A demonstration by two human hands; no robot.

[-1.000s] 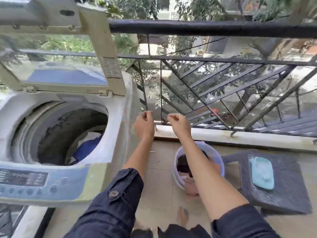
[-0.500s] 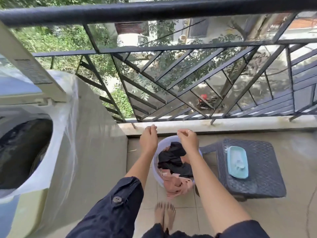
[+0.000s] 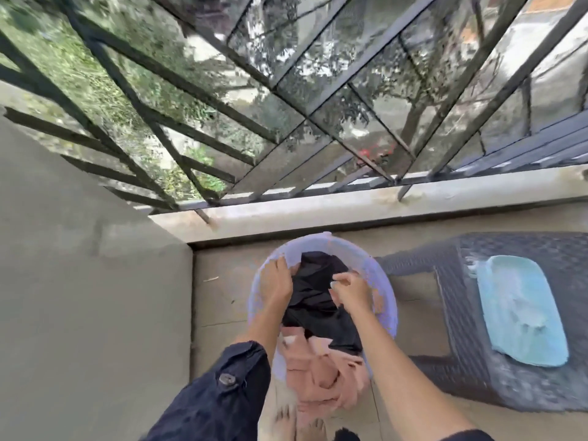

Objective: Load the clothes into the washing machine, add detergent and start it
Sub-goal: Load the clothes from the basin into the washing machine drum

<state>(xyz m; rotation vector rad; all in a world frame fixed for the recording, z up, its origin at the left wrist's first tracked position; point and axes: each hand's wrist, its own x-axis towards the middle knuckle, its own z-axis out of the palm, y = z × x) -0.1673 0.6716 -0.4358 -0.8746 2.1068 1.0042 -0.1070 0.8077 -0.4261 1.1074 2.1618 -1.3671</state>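
Two hands are down in a round purple tub full of clothes. The tub sits on the floor, close to the low ledge under the railing. A black cloth lies on top in the far part of the tub. A pink cloth is under it and spills over the near rim.

The right hand has its fingers bent tight on the black cloth and pinches a fold of it. The left hand is at the left inside wall of the tub, touching the edge of the black cloth. Its fingers reach into the tub, but the picture is blurry, so it is hard to tell if they grip anything. The left arm has a dark sleeve with a button on it.

Two bare feet stand just by the near side of the tub. Right beside the tub is a dark woven stool. A light blue tray lies on top of it. A big grey wall fills the left side.
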